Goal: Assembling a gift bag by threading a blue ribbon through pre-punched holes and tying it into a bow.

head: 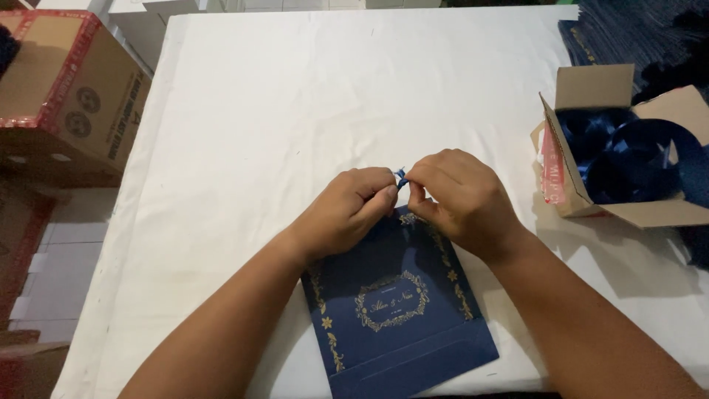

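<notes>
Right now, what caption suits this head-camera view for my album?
Both hands, left hand and right hand, pinch a blue ribbon above a navy gold-trimmed paper bag.

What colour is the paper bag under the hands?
Dark blue paper bag with gold floral ornament, head view.

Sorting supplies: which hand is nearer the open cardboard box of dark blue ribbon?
Right hand, closer to the open cardboard box at the table's right edge; left hand sits farther left.
</notes>
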